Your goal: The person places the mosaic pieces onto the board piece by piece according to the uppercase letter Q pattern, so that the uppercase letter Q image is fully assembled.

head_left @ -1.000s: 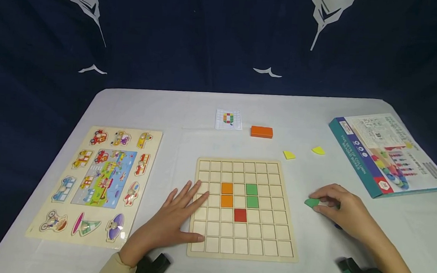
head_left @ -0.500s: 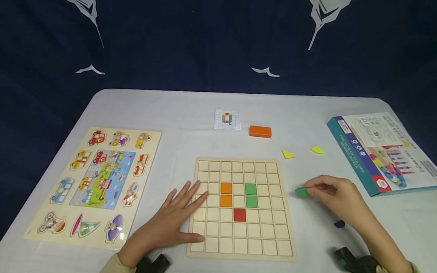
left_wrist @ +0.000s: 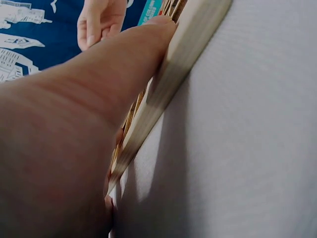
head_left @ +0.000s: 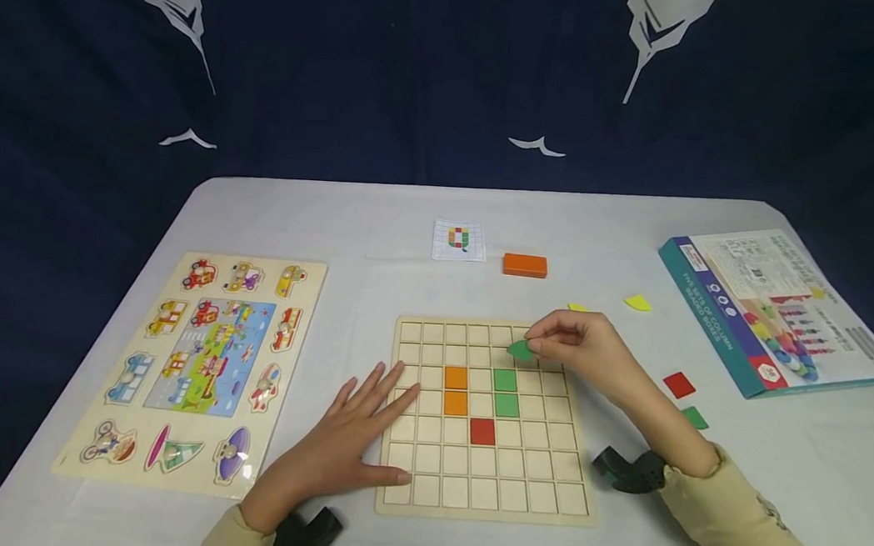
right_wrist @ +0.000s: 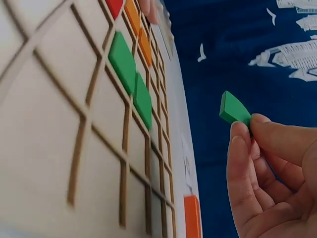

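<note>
A wooden grid board [head_left: 479, 493] lies on the table. Set in its cells are two orange squares [head_left: 456, 378], two green squares [head_left: 506, 405] and a red square [head_left: 482, 431]. My left hand [head_left: 344, 447] rests with spread fingers on the board's left edge, its thumb [left_wrist: 143, 42] on the near-left corner area. Over the far right part of the grid, my right hand [head_left: 586, 349] pinches a green tile with a curved side [right_wrist: 233, 108] between thumb and fingers. In the right wrist view that tile is held clear of the board.
Beyond the board are a pattern card [head_left: 459, 241] and an orange block [head_left: 525, 265]. Yellow pieces [head_left: 638, 303], a red tile [head_left: 679, 385] and a green tile [head_left: 694, 417] lie to the right, near a box [head_left: 780, 315]. A vehicle puzzle [head_left: 198, 367] is at left.
My right hand has carried the green tile leftward and away from me, from beside the board to over it. The red and green tiles it covered now show. My left hand stays put.
</note>
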`<state>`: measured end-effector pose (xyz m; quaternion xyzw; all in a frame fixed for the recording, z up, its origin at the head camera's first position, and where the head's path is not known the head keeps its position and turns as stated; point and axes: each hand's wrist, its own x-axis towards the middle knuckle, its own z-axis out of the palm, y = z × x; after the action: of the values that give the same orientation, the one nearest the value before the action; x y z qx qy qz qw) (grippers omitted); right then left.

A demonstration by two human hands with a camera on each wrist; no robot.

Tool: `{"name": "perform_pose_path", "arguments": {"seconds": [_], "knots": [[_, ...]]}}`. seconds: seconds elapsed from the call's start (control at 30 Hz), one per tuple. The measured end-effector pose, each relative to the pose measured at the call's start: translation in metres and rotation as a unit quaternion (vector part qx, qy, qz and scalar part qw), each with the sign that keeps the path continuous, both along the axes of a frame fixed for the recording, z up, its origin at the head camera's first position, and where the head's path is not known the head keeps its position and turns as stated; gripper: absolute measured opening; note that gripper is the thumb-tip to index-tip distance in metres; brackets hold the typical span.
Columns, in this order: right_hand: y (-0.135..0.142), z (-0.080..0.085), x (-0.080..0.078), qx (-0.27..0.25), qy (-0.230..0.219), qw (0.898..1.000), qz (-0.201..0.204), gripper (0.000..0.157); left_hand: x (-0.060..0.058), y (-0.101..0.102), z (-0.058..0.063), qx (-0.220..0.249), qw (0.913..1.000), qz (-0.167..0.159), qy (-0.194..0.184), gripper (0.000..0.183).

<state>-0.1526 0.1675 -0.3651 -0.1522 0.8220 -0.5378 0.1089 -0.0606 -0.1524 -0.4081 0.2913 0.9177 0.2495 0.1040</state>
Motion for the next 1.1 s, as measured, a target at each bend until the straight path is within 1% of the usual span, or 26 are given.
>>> {"name": "perform_pose_path", "arguments": {"seconds": [0.23,0.33,0.47,0.57,0.63,0.83,1.1], "knots": [[-0.017,-0.006,0.007,-0.025,-0.045,0.998,0.045,0.010,0.000,0.000,0.000,-0.002,1.0000,0.001,-0.003,0.097],[-0.027,-0.008,0.013,-0.033,-0.058,0.995,0.077,0.008,0.000,-0.001,-0.001,-0.001,1.0000,0.004,-0.004,0.098],[-0.040,-0.012,0.020,-0.020,-0.045,0.990,0.129,0.008,0.000,-0.001,-0.001,0.000,1.0000,0.004,-0.005,0.098],[-0.047,-0.013,0.026,-0.008,-0.028,0.988,0.150,0.010,0.000,-0.001,-0.001,0.004,1.0000,0.004,-0.007,0.097],[-0.050,-0.013,0.030,-0.003,-0.021,0.988,0.150,0.011,0.000,0.000,-0.001,0.004,1.0000,0.003,-0.007,0.097],[-0.051,-0.017,0.040,0.017,0.013,0.992,0.127,0.011,-0.001,0.000,0.000,-0.002,0.9999,0.005,-0.009,0.098],[-0.055,-0.024,0.044,0.016,0.031,0.993,0.112,0.013,-0.001,0.001,0.001,-0.005,0.9999,0.008,-0.011,0.097]]}}
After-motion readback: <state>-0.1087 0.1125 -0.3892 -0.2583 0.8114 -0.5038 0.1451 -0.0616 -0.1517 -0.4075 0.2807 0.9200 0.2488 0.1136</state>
